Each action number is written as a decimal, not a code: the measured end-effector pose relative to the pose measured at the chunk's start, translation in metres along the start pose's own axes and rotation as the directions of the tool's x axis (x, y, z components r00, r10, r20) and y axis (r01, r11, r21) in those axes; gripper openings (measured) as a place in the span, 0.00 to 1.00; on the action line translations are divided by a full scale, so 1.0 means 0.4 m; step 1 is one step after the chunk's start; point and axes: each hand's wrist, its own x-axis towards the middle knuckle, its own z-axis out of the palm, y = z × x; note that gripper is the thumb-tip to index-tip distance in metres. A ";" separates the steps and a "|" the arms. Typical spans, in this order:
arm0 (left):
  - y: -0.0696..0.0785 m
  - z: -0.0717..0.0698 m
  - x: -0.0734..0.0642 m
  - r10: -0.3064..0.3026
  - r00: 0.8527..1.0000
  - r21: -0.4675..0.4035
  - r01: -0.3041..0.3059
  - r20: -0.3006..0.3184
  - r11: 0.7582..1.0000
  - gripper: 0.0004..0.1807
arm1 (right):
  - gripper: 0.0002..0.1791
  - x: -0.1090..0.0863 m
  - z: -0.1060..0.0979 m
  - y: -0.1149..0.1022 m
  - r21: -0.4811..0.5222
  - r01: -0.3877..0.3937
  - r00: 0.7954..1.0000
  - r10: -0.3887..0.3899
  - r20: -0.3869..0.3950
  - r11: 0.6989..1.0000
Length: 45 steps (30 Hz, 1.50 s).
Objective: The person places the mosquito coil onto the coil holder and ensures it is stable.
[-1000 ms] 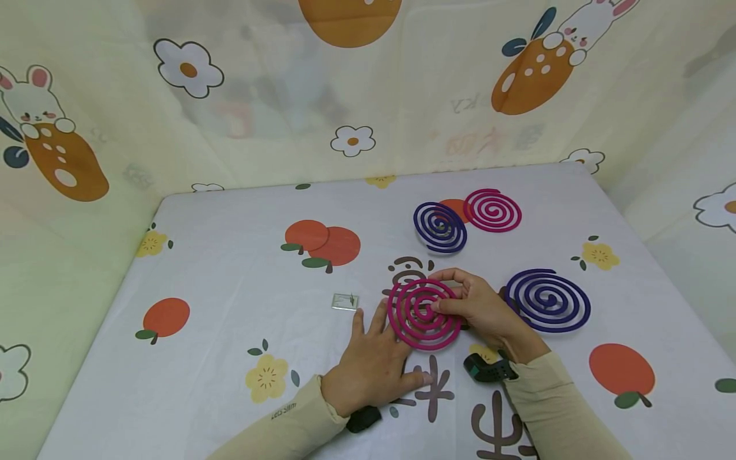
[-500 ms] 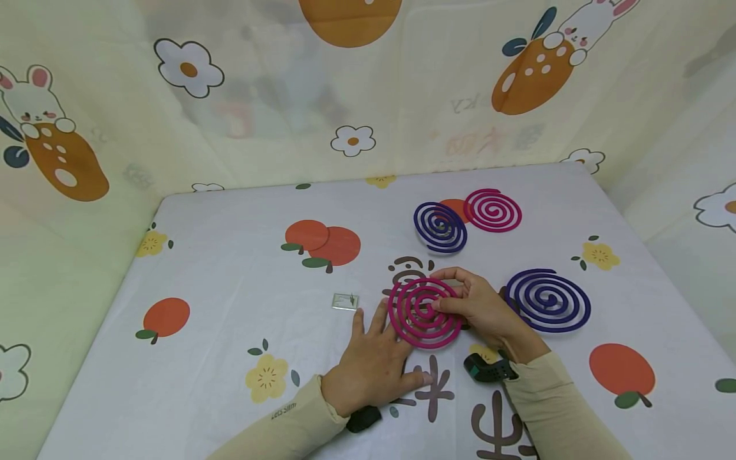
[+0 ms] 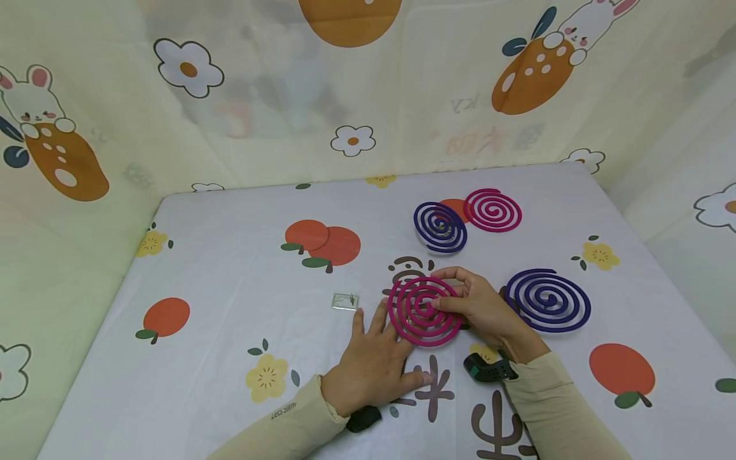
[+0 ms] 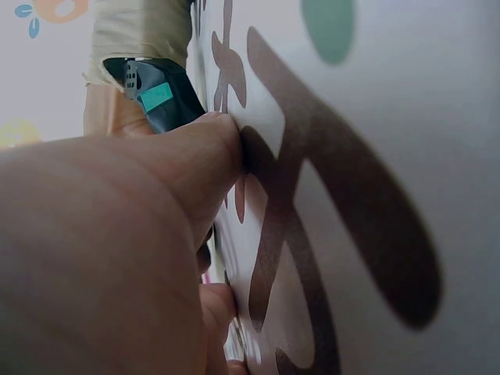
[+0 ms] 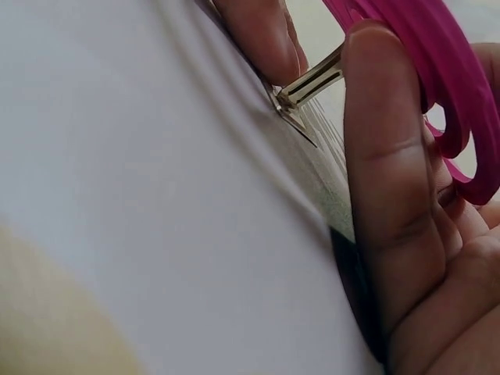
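Right fingers (image 3: 454, 275) pinch the pink coil (image 3: 426, 309), apparently not yet settled, over a metal stand (image 5: 314, 80), left fingers (image 3: 377, 321) spread partly beneath it; a bare stand (image 3: 345, 301) sits left of that coil, three coils (image 3: 549, 299) beyond or right, their mounting unclear.

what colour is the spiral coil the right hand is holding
The held coil is bright magenta; the head view shows it best.
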 end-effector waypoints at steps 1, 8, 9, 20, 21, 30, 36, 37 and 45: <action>0.000 0.000 -0.001 0.001 1.000 -0.001 -0.001 -0.001 1.000 0.48 | 0.30 0.000 0.000 0.000 -0.002 0.001 1.000 -0.001 0.003 1.000; 0.000 -0.003 0.000 0.002 1.000 -0.005 -0.002 0.016 1.000 0.47 | 0.31 0.002 -0.001 0.001 -0.015 0.004 1.000 -0.004 0.021 1.000; 0.000 -0.004 0.001 0.001 1.000 -0.008 -0.001 0.022 1.000 0.47 | 0.31 0.001 -0.001 0.001 -0.018 0.004 1.000 -0.003 0.024 1.000; 0.000 -0.002 0.005 -0.006 0.999 -0.031 0.008 0.040 1.000 0.47 | 0.31 0.002 -0.001 0.000 -0.025 0.002 1.000 -0.002 0.021 1.000; 0.000 -0.002 0.005 -0.006 0.999 -0.030 0.007 0.039 1.000 0.47 | 0.31 0.002 -0.001 0.000 -0.024 0.002 1.000 -0.002 0.021 1.000; -0.001 -0.002 0.004 -0.004 1.000 -0.026 0.005 0.029 1.000 0.48 | 0.33 0.000 0.000 -0.003 -0.018 0.001 1.000 0.000 0.031 1.000; -0.001 -0.003 0.003 0.003 1.000 -0.015 -0.002 0.024 1.000 0.48 | 0.33 0.001 -0.001 -0.003 -0.028 0.000 1.000 0.001 0.029 1.000; -0.001 -0.003 0.003 0.002 1.000 -0.015 -0.002 0.025 1.000 0.48 | 0.33 0.001 -0.001 -0.003 -0.030 0.000 1.000 0.000 0.028 1.000; -0.002 -0.002 0.004 -0.002 0.999 -0.021 0.003 0.037 1.000 0.49 | 0.32 0.001 -0.002 -0.002 -0.018 0.006 1.000 -0.005 0.027 1.000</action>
